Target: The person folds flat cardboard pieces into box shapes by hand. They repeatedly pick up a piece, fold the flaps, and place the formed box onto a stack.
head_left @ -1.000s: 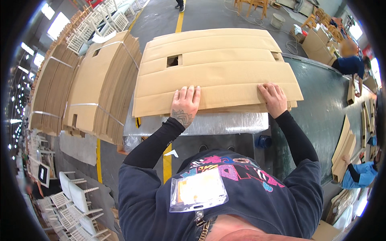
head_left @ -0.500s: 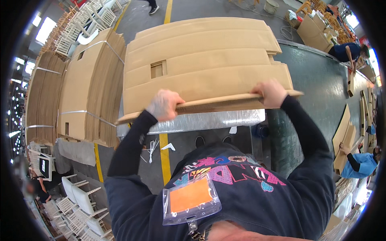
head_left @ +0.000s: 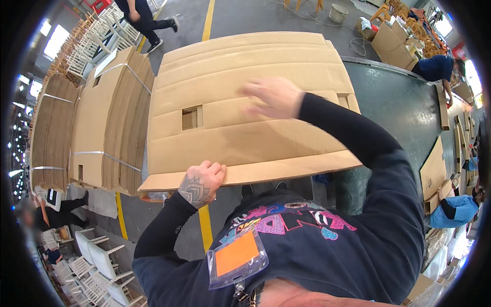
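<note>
Left hand (head_left: pixel 200 182) pinches the near edge of the flat cardboard sheet (head_left: pixel 245 138), lifted off the stack; right hand (head_left: pixel 276 97), blurred, fingers spread above its face; the sheet is probably light, stiff yet floppy, best gripped at its edges.

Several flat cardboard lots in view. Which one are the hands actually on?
The big flat brown cardboard sheet in front, with the square cut-out: left hand grips its near edge, right hand is over it. The strapped cardboard stacks at left stand untouched.

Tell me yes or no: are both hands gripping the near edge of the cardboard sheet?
No. Only the left hand grips the near edge of the cardboard sheet; the right hand is blurred over its middle.
</note>
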A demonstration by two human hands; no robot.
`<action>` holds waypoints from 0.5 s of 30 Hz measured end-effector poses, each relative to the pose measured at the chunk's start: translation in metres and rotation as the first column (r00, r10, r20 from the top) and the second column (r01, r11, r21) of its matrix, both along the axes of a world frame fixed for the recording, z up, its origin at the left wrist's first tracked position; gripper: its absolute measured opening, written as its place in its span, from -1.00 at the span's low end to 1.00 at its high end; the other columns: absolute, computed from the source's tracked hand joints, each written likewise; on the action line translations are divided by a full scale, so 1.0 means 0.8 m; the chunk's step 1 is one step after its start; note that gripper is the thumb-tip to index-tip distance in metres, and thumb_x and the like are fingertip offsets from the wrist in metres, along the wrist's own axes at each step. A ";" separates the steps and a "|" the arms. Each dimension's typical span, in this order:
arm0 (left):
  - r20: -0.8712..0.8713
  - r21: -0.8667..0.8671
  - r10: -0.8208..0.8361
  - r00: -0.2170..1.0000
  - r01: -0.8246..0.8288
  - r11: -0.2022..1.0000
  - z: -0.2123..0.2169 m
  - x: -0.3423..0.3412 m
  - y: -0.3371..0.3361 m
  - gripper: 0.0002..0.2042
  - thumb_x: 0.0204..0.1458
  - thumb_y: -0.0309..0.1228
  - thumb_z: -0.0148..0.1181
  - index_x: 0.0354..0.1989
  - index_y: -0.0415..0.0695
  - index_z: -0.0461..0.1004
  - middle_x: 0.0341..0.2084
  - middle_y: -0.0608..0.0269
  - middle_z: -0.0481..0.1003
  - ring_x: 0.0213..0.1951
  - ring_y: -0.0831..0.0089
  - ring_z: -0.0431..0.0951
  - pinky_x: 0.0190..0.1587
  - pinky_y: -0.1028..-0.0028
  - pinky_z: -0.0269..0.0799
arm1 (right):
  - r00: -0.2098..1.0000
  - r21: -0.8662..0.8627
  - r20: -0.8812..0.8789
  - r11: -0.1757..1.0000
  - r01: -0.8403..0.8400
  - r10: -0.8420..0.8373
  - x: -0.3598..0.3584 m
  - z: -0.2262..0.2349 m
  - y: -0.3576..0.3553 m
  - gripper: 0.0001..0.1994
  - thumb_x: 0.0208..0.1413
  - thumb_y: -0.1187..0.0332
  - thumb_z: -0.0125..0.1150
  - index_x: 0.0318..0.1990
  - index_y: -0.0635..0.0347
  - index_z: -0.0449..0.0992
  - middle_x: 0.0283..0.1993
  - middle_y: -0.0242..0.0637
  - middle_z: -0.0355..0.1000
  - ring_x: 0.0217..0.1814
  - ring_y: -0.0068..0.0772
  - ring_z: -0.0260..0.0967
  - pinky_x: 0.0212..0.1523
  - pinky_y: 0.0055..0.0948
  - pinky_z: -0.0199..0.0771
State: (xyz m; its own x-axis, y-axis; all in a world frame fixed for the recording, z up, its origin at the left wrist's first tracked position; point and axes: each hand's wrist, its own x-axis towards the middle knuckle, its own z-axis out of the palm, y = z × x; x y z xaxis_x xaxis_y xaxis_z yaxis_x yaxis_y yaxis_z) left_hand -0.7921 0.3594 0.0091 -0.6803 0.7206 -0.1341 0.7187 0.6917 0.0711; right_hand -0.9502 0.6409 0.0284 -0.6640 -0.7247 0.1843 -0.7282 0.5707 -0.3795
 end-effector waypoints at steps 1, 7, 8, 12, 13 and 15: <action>-0.006 -0.014 -0.011 1.000 0.011 1.000 0.002 0.001 0.005 -0.52 -0.26 -0.47 0.25 -0.02 -0.22 0.51 -0.31 0.23 0.48 -0.25 0.23 0.52 -0.32 0.30 0.52 | 0.997 -0.073 -0.071 0.997 0.018 -0.024 -0.025 -0.028 -0.035 -0.41 0.18 -0.18 0.14 0.18 0.04 0.45 0.04 -0.13 0.47 0.13 -0.07 0.40 0.14 -0.09 0.37; 0.084 0.002 0.111 0.990 -0.111 0.994 -0.003 0.011 0.016 -0.58 -0.32 -0.50 0.25 -0.14 -0.22 0.53 -0.35 0.17 0.49 -0.27 0.18 0.54 -0.27 0.28 0.54 | 0.965 -0.039 -0.260 0.999 0.018 -0.028 -0.033 -0.116 -0.109 -0.46 0.19 -0.06 0.10 0.28 -0.11 0.41 0.31 -0.12 0.24 0.43 -0.03 0.06 0.43 0.27 -0.10; 0.133 0.007 0.118 0.984 -0.120 0.993 0.008 0.003 0.017 -0.65 -0.33 -0.50 0.25 -0.24 -0.22 0.54 -0.38 0.15 0.50 -0.29 0.16 0.56 -0.29 0.28 0.54 | 0.972 -0.043 -0.235 0.999 0.010 -0.020 -0.031 -0.117 -0.109 -0.46 0.18 -0.06 0.11 0.27 -0.11 0.42 0.30 -0.13 0.25 0.44 -0.04 0.06 0.44 0.26 -0.10; 0.392 -0.262 0.142 0.909 -0.037 0.964 0.118 -0.074 0.040 -0.74 -0.33 -0.47 0.25 -0.35 -0.16 0.56 -0.42 0.07 0.52 -0.24 0.05 0.58 -0.21 0.18 0.52 | 0.970 -0.090 -0.234 0.995 0.051 -0.071 -0.040 -0.118 -0.103 -0.48 0.15 -0.06 0.15 0.20 -0.05 0.48 0.25 -0.19 0.34 0.46 -0.04 0.08 0.46 0.25 -0.12; 0.398 -0.315 0.148 0.905 -0.016 0.949 0.131 -0.084 0.047 -0.76 -0.33 -0.47 0.24 -0.38 -0.16 0.55 -0.41 0.06 0.53 -0.24 0.04 0.58 -0.21 0.17 0.52 | 0.968 -0.102 -0.235 0.993 0.066 -0.089 -0.042 -0.120 -0.104 -0.48 0.15 -0.06 0.15 0.19 -0.04 0.49 0.23 -0.21 0.35 0.46 -0.05 0.08 0.47 0.25 -0.12; 0.403 -0.415 0.171 0.899 0.013 0.910 0.145 -0.096 0.057 -0.80 -0.34 -0.47 0.23 -0.44 -0.16 0.55 -0.41 0.03 0.54 -0.22 0.04 0.58 -0.20 0.15 0.51 | 0.965 -0.100 -0.245 0.992 0.073 -0.096 -0.047 -0.120 -0.105 -0.46 0.15 -0.06 0.15 0.18 0.04 0.49 0.23 -0.22 0.36 0.48 -0.05 0.06 0.48 0.24 -0.12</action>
State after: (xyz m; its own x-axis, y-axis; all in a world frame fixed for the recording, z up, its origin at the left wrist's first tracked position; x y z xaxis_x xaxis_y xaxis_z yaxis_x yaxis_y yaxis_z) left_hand -0.8687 0.4050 0.1249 -0.5436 0.4884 -0.6826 0.6241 0.7790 0.0604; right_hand -0.9875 0.5572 -0.0676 -0.6470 -0.6412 0.4127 -0.7568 0.6063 -0.2445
